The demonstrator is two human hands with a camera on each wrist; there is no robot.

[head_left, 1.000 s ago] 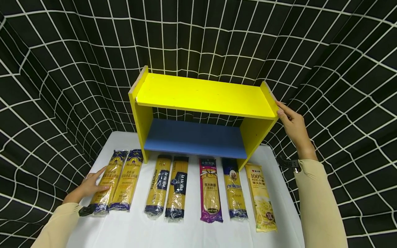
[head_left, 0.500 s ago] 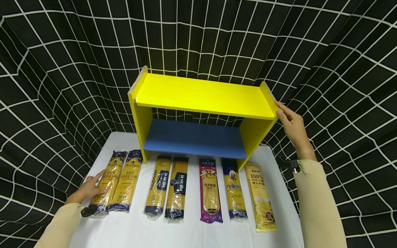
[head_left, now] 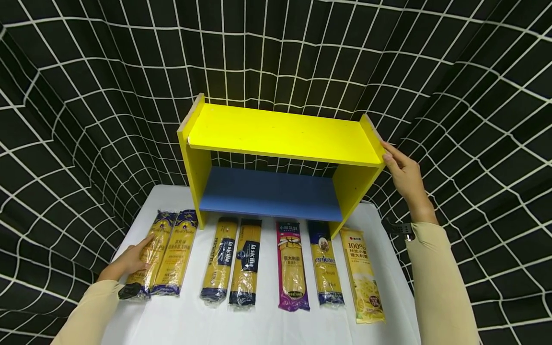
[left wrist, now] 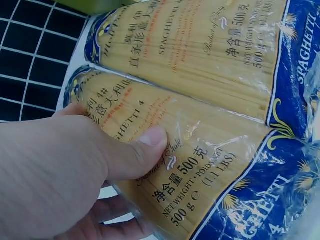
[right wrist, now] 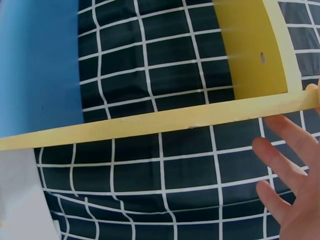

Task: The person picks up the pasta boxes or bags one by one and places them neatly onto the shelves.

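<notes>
My left hand (head_left: 128, 261) is on the leftmost spaghetti pack (left wrist: 150, 145), a clear bag with blue ends. In the left wrist view its thumb lies across the top of the pack, while other fingers curl at the near long edge. A matching spaghetti pack (head_left: 176, 254) lies alongside, to the right. My right hand (head_left: 406, 175) holds the upper right end of a two-tier shelf (head_left: 280, 134), yellow above with a blue lower board. The right wrist view shows fingers (right wrist: 280, 160) spread along the outside of the side panel, with the thumb mostly cut off at the frame edge.
Two navy-labelled la sicilia packs (head_left: 220, 261) lie in front of the shelf. Farther right are a pink-and-purple pasta pack (head_left: 293, 268), a blue ankara pack (head_left: 325, 268) and a yellow pasta pack (head_left: 363, 278). A white-clothed table (head_left: 198, 326) bears everything; black grid curtains (head_left: 276, 48) surround it.
My left hand has shifted slightly to the right, farther over the leftmost spaghetti pack. My right hand stays on the shelf's side panel, and the packs lie where they were.
</notes>
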